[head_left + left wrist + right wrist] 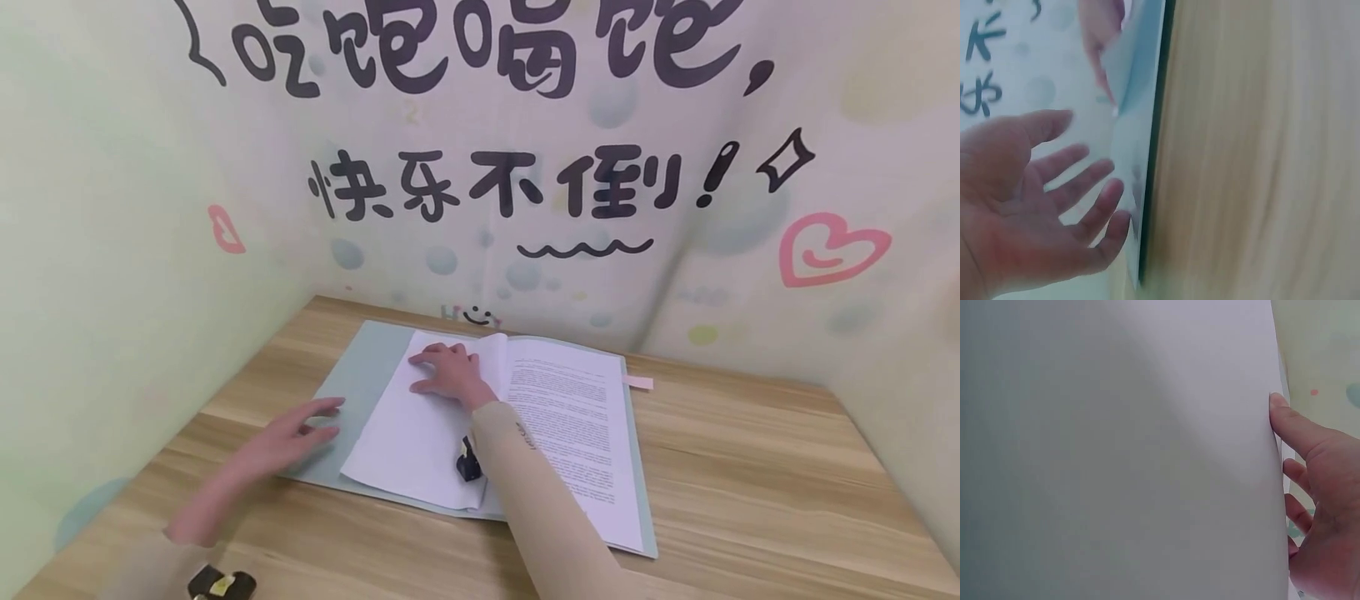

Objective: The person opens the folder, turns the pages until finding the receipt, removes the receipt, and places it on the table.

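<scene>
A light blue folder (360, 379) lies open on the table, holding white paper sheets. My right hand (452, 372) rests on the blank left sheet (416, 450) near its top, fingers spread. In the right wrist view, the thumb and fingertips of the right hand (1332, 494) touch the edge of a bowed white sheet (1147, 456). My left hand (288, 437) hovers at the folder's left cover with fingers apart, holding nothing. The left wrist view shows the left hand (1041, 200) with palm visible and fingers loosely bent beside the folder's edge (1141, 125).
A printed page (562, 417) forms the right side, with a pink tab (639, 382) sticking out at its edge. The wooden table (765, 467) meets a decorated wall (487, 275) behind. Black wrist cameras (468, 462) are worn on both wrists.
</scene>
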Demonstrator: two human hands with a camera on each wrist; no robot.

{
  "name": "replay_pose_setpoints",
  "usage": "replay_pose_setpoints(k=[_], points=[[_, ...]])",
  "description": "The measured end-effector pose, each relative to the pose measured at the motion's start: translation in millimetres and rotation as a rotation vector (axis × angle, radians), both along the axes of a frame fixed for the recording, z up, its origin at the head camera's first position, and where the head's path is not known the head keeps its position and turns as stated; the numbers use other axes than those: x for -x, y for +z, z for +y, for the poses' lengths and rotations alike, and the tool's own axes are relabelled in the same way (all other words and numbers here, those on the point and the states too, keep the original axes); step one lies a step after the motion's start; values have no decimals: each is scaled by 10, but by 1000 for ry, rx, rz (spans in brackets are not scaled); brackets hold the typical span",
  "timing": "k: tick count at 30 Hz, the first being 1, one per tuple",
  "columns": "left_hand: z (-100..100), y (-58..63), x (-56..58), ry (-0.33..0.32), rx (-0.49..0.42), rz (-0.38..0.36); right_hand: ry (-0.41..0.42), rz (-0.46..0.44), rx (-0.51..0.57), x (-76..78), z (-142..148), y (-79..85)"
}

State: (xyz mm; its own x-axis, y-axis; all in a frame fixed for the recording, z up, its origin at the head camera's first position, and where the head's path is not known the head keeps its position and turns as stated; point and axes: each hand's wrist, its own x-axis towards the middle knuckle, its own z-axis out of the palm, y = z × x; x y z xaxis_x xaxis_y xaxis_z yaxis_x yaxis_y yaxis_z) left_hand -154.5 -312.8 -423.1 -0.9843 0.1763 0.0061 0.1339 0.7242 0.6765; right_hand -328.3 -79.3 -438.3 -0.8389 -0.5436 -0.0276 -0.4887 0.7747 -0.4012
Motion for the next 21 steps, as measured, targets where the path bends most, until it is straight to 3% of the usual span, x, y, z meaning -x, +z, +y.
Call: replay_pose_setpoints(k=[4, 11, 16, 21], points=[[173, 17, -35, 4, 1, 33, -1, -1, 8, -2, -3, -2], [317, -33, -29, -109, 25, 159, -7, 1, -15, 7, -2, -14], [338, -92, -36, -189, 83, 161, 3, -1, -30, 8, -10, -16], [365, -105, -36, -208, 132, 160, 17, -18, -33, 27, 1, -3]])
